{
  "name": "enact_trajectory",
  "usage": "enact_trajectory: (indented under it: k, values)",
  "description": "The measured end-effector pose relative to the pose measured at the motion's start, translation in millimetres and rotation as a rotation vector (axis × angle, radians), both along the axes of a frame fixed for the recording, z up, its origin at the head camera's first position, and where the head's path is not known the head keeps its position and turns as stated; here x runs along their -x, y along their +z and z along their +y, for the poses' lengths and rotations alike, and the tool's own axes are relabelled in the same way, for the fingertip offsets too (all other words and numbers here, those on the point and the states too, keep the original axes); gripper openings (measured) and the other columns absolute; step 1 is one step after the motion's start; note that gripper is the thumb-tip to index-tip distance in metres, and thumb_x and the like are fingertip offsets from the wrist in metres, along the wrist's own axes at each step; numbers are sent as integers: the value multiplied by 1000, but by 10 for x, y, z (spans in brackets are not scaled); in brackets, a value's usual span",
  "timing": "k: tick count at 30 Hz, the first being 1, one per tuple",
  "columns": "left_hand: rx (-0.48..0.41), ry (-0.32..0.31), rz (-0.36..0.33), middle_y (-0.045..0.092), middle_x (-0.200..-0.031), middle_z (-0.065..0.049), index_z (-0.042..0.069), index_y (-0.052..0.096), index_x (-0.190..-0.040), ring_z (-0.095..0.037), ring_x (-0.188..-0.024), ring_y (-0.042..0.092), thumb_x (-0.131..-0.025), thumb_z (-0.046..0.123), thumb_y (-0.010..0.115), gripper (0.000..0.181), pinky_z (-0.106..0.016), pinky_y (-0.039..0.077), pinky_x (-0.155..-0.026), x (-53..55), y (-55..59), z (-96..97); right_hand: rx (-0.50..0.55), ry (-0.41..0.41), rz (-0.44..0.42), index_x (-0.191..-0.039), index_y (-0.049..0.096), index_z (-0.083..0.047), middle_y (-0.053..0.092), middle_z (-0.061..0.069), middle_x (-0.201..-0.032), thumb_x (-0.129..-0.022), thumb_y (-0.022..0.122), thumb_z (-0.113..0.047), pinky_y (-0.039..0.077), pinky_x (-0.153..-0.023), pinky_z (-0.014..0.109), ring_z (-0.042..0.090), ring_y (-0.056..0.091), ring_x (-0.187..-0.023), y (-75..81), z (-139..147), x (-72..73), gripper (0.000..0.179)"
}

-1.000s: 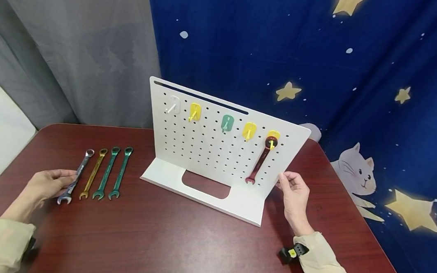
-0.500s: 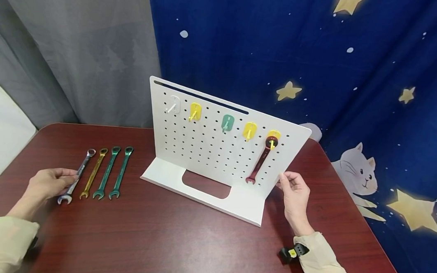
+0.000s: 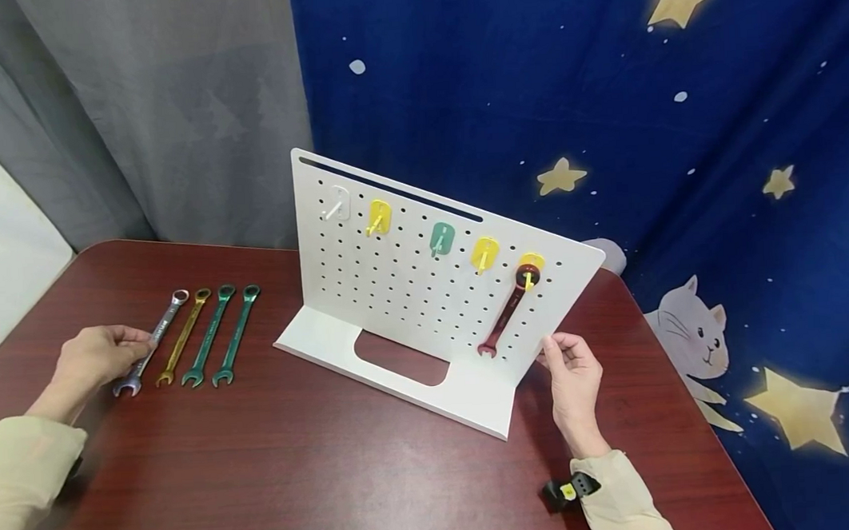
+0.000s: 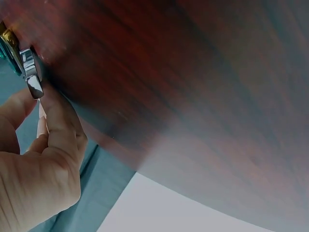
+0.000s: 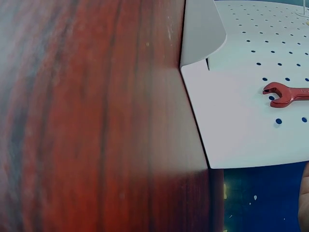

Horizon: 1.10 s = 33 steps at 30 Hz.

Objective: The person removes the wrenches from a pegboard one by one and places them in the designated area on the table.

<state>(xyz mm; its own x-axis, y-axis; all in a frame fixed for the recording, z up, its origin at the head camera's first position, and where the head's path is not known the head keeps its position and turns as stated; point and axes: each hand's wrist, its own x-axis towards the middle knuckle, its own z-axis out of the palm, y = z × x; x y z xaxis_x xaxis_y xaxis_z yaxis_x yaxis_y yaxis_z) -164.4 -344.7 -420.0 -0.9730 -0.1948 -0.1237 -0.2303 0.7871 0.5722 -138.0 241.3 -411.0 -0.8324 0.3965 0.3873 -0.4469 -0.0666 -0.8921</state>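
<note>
My left hand (image 3: 101,358) pinches a silver combination wrench (image 3: 168,315) at mid-handle, between thumb and fingers. In the left wrist view, the wrench (image 4: 32,77) is seen end-on at the fingertips. Right beside it lie a gold wrench (image 3: 183,338) and two green wrenches (image 3: 213,337), roughly parallel, open ends towards me. My right hand (image 3: 573,381) grips the right edge of a white pegboard (image 3: 369,300), thumb in front and fingers partly hidden behind. A dark red wrench (image 3: 503,322) hangs by its ring end on the rightmost yellow hook (image 3: 533,259).
Along the board's upper part sit a white hook (image 3: 336,204), a yellow hook (image 3: 379,218), a green hook (image 3: 441,238) and another yellow hook (image 3: 485,255), all bare. The board stands on the dark red wooden table (image 3: 298,464). Curtains (image 3: 443,72) hang behind.
My left hand and forearm have shifted slightly to the right, and the silver wrench has moved a little that way with them. The right hand and pegboard stay in place.
</note>
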Motion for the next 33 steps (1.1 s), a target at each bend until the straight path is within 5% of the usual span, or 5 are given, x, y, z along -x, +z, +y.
enact_trajectory:
  k: [17, 27, 33]
  values:
    - [-4, 29, -34, 61, -62, 6, -3, 68, -97, -5, -57, 50, -87, 31, 62, 36, -26, 39, -51, -22, 25, -27, 1, 5, 7, -85, 63, -6, 63, -1, -71, -86, 63, 4, 54, -62, 19, 7, 62, -64, 2, -5, 1, 9]
    - [41, 19, -15, 60, -62, 5, 0, 70, -94, -18, -70, 48, -88, 37, 61, 38, -26, 35, -57, -33, 26, -30, -12, -4, 2, -86, 63, -5, 63, -1, -71, -86, 64, 3, 54, -62, 18, 7, 62, -64, -6, 6, -4, 7]
    - [35, 27, -23, 63, -62, 7, -1, 70, -95, -11, -62, 54, -87, 34, 63, 37, -26, 37, -57, -19, 23, -36, -15, -2, 4, -87, 63, -4, 63, -1, -72, -86, 64, 2, 55, -62, 19, 9, 62, -64, -10, 7, -3, 6]
